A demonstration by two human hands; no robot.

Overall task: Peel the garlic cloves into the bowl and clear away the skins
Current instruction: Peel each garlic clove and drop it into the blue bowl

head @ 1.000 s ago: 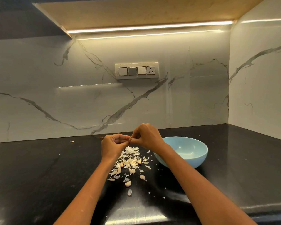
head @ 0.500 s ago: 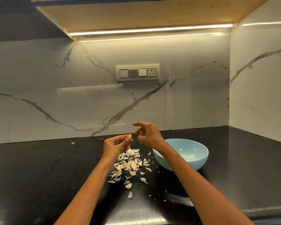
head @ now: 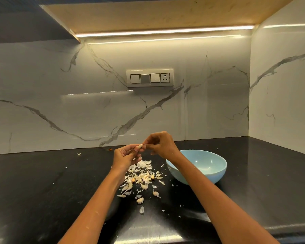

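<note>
Head view: the light blue bowl (head: 201, 170) sits on the black counter (head: 42, 191) toward its right half, just right of my right forearm; what I can see of its inside shows no cloves, though the near-left part is hidden behind my arm. Left of the bowl, in the middle of the counter, lies the pile of garlic skins (head: 143, 175), loose flakes with a few unpeeled cloves mixed in, strays trailing toward the front edge. Above the far end of that pile I hold one garlic clove (head: 139, 147) in the air, well clear of the counter. Its long axis runs tilted, pale tip up and to the right, lower end buried in my left fingers. My left hand (head: 126, 156) is curled round the clove's lower part. My right hand (head: 161, 145) pinches at the clove's upper tip with thumb and forefinger, other fingers folded loosely. Half a second ago my right hand was off the clove, fingers spread, a gap between the hands; now the two hands meet at the clove again. Bowl and pile have not shifted.
</note>
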